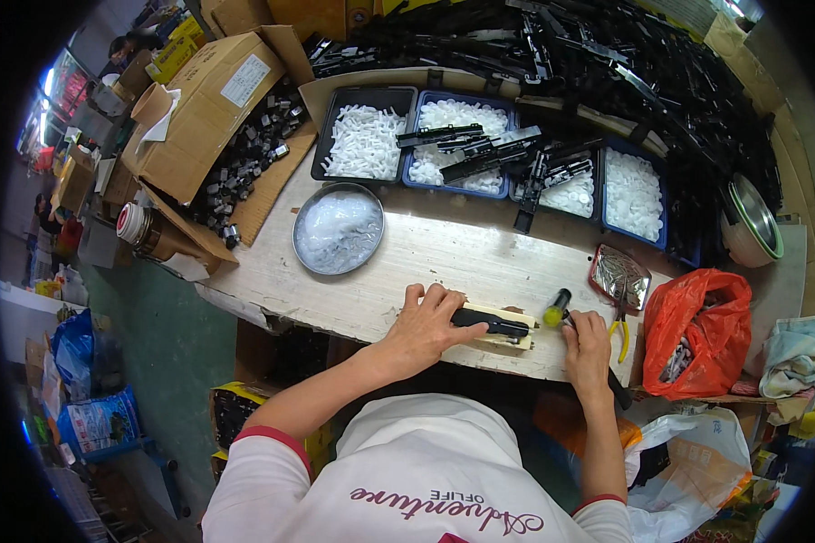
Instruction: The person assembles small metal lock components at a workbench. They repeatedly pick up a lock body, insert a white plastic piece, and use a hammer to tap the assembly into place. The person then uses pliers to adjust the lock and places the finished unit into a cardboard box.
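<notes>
My left hand (423,331) grips a long black part (496,321) and presses it down on a cream-coloured block (519,341) at the table's front edge. The thumb lies along the part's near side. To the right, my right hand (589,346) is closed round the handle of a small mallet (557,309) with a black and yellow-green head. The mallet's head is beside the right end of the block, apart from the black part. Its black handle end sticks out below my right hand.
A round metal bowl (300,242) with whitish grease-like stuff stands left. Trays of white plastic pieces (362,136) line the back, with black parts piled behind. On the right are a dish of pins (619,271), yellow-handled pliers (621,330) and a red bag (697,330).
</notes>
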The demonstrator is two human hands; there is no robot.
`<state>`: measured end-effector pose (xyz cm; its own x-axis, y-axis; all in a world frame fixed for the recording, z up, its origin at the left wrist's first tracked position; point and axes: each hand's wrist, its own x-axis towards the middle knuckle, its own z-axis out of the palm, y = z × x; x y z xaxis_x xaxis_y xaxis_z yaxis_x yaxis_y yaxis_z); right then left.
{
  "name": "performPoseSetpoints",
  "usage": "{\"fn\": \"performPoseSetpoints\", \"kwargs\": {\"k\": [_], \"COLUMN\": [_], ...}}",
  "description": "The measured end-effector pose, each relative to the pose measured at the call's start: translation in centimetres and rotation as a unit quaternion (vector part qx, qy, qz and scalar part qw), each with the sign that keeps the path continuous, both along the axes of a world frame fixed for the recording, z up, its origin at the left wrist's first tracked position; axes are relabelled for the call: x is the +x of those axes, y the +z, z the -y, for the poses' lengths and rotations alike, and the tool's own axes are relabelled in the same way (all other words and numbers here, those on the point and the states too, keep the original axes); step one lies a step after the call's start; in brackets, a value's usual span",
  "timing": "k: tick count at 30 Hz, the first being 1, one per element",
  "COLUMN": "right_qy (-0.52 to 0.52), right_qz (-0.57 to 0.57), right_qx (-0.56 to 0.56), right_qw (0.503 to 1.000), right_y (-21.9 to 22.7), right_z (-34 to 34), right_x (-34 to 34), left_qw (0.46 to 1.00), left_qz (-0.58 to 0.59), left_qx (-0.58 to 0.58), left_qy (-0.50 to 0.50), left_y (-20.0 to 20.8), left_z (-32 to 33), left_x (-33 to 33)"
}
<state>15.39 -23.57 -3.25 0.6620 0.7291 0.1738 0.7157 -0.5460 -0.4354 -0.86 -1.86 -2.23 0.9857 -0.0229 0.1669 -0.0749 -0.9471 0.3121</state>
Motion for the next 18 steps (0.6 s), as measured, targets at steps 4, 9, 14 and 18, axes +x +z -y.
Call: {"fn": "performPoseSetpoints", "kwargs": {"k": [4,9,14,18], "right_qy": [0.072,0.105,0.122,0.112], "right_qz": [-0.025,0.041,0.065,0.063], "right_qx": [0.056,0.029,-0.047,-0.028], "right_qw": [0.996,0.993,0.989,0.991], "right_y": [3.8,6.7,5.1,5.8], "right_z": [-1.4,-2.5,-2.9,-3.1], "right_x": [-2.5,-4.5,-4.4,-4.9], "left_qw": [0.999,0.998,0.997,0.998], "left_qz": [-0.019,-0.032,-0.051,-0.02], "left_qx": [0.014,0.032,0.037,0.038], "left_qy": [-0.023,-0.037,-0.034,-0.055], "left_y": [0.5,0.7,1.0,1.1], "left_z": [-0.3,-0.5,-0.3,-0.4], "left_x": [0.1,0.2,0.6,0.8]}}
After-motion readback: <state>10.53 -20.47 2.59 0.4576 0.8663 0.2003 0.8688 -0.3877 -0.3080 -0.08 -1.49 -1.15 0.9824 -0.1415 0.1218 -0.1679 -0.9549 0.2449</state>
